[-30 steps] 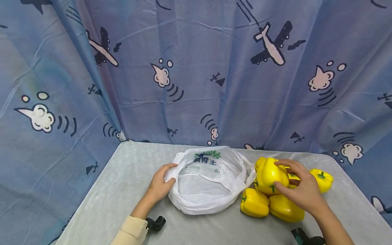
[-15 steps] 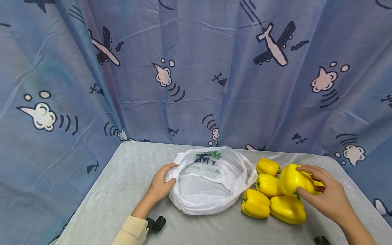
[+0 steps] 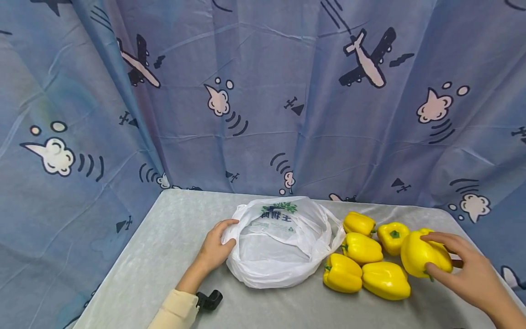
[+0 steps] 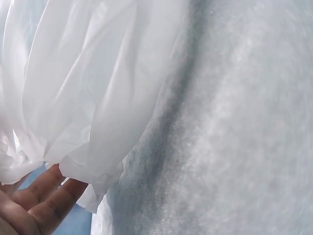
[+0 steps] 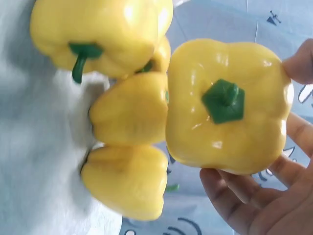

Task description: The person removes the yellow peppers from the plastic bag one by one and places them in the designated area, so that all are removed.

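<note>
A white plastic bag [image 3: 267, 272] with green leaf print lies with its mouth spread wide on the table. At its left rim my left hand [image 3: 213, 246] pinches the plastic; in the left wrist view the fingers [image 4: 58, 200] show against the bag's gathered edge. My right hand [image 3: 472, 272] grips a yellow bell pepper [image 3: 421, 256] at the right end of the pepper group. In the right wrist view this bell pepper [image 5: 190, 142] faces the camera with its green stem, thumb on one side and fingers along the other.
Several more yellow bell peppers lie between bag and right hand, including one at the front [image 3: 386, 281] and one at the back [image 3: 359, 224]. The grey-white table [image 3: 197, 205] ends at a blue patterned curtain [image 3: 263, 114].
My right hand has carried its bell pepper to the right, away from the bag, uncovering the peppers behind it. The left hand keeps its place on the bag's rim.
</note>
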{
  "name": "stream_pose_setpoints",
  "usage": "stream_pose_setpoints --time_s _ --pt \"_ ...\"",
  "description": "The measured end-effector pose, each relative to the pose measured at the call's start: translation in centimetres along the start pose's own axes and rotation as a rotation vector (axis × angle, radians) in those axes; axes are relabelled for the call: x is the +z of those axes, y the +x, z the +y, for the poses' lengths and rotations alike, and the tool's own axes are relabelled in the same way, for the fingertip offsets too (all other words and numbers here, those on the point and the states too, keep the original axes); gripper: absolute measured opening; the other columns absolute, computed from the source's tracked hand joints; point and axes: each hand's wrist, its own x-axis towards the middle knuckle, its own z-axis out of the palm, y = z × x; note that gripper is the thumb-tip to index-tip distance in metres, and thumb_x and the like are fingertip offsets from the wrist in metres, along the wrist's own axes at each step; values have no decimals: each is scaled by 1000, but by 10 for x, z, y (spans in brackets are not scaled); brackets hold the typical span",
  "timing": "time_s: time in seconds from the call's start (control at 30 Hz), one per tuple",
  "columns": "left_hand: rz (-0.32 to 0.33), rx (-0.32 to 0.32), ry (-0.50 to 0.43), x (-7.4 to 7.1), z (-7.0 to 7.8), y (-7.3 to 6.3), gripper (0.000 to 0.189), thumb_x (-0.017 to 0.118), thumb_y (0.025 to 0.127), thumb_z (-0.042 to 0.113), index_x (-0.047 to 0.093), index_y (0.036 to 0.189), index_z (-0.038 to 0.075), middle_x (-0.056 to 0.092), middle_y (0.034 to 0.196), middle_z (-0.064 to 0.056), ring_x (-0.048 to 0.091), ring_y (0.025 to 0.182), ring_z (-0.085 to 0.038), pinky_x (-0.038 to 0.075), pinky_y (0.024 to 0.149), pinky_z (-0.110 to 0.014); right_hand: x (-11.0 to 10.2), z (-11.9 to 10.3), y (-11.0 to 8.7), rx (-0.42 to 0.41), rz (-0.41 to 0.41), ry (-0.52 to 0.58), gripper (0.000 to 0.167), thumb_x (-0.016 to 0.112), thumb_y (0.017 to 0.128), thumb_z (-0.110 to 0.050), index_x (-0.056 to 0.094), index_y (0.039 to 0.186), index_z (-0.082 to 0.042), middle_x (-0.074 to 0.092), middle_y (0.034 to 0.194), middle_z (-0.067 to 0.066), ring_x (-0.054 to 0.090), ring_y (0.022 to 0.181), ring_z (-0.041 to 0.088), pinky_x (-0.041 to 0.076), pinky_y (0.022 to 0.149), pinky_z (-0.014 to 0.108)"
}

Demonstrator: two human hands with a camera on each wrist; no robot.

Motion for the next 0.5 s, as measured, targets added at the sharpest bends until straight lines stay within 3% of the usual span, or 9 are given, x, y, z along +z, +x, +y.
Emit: stream_pose_setpoints --time_s 0.3,0.5 --pt "10 -1 9 -1 -1 0 47 59 78 -1 62 122 12 59 131 -11 51 128 -31 40 108 -49 -2 15 1 52 -92 -76 61 79 75 -18 52 126 2 43 125 33 44 99 50 52 63 57" --pt "4 -17 10 -2 -1 -1 46 59 78 0 62 123 13 58 132 -11 51 129 -31 40 108 -49 3 22 1 74 -161 -68 62 80 74 -18 52 126 2 44 125 33 45 100 50 53 62 52"
